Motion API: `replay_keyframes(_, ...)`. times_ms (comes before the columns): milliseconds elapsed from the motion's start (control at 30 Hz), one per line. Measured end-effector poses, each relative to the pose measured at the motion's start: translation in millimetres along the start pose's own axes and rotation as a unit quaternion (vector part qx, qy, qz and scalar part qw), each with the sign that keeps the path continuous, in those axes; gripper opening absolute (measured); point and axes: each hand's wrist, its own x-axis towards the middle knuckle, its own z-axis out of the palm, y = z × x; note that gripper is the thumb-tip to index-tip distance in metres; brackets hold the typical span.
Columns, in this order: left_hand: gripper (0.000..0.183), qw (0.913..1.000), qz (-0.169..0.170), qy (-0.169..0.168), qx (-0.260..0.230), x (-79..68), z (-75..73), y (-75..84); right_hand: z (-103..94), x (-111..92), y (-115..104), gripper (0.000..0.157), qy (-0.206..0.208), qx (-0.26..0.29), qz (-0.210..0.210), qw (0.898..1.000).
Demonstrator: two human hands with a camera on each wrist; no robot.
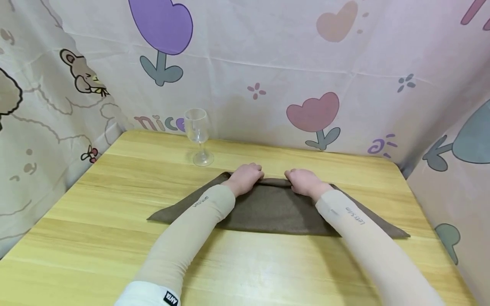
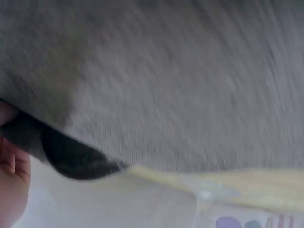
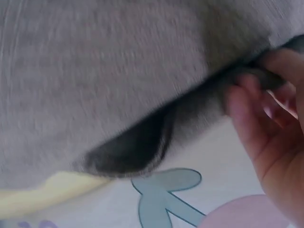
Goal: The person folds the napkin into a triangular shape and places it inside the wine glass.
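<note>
The cloth (image 1: 275, 210) is dark brown in the head view and greyer in the wrist views, with a soft, short-napped surface; it lies on the middle of the table (image 1: 252, 272), a broad shape with a nearly straight near edge, a pointed corner sticking out at either side, and a far edge turned over into a narrow roll that leaves dark hollows in the folds. The left hand (image 1: 246, 177) and right hand (image 1: 305, 182) both grasp that rolled edge, a short stretch of it showing between them, the right one pinching it between thumb and fingers. The glass (image 1: 197, 127) stands upright beyond the cloth, to its left, near the backdrop (image 1: 237, 51). The right sleeve (image 1: 367, 242) reads "Let's Slim"; the left sleeve (image 1: 191, 231) carries smaller, similar lettering, and below it a black tag (image 1: 170, 298) says "ANTA"; the backdrop bears the word "nice" behind the glass
</note>
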Motion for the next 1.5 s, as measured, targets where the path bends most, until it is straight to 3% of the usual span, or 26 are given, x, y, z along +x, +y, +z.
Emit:
replay_keyframes(100,0.014,0.9995,0.027,-0.016,0.006,-1.8,-3.9,-1.2,-4.3,-3,-4,0.011,-0.032,-0.014,0.009,0.999)
replay_keyframes(233,0.02,0.9969,0.048,-0.062,-0.008,-4.6,-9.1,-3.0,-10.6,-5,-10,0.013,-0.063,0.0,0.027,0.998)
replay_keyframes(333,0.027,0.9948,0.035,-0.086,-0.043,-5.8,-11.9,-3.7,-15.5,-3,-9,0.013,-0.061,0.027,0.034,0.997)
replay_keyframes(467,0.023,0.9921,0.002,-0.085,-0.093,-4.7,-11.6,-2.7,-17.0,-1,-1,0.024,-0.055,0.072,0.028,0.995)
replay_keyframes(600,0.015,0.9895,-0.023,-0.09,-0.111,-1.5,-9.5,0.0,-13.8,1,6,0.033,-0.061,0.112,0.04,0.991)
replay_keyframes(700,0.014,0.9872,-0.033,-0.107,-0.114,2.2,-10.3,1.9,-13.2,3,6,0.029,-0.07,0.113,0.059,0.989)
replay_keyframes(833,0.025,0.9831,-0.068,-0.137,-0.1,4.6,-15.6,2.4,-16.5,8,2,0.02,-0.084,0.098,0.085,0.988)
replay_keyframes(967,0.021,0.9814,-0.1,-0.153,-0.059,2.7,-19.9,1.4,-17.9,12,-2,0.018,-0.099,0.081,0.086,0.988)
replay_keyframes(1333,0.015,0.9833,-0.096,-0.153,-0.02,2.8,-21.9,3.0,-16.8,10,-2,0.017,-0.104,0.065,0.097,0.988)
replay_keyframes(1500,0.021,0.9849,-0.083,-0.151,-0.014,2.4,-21.2,4.7,-16.1,6,0,0.023,-0.087,0.045,0.077,0.992)
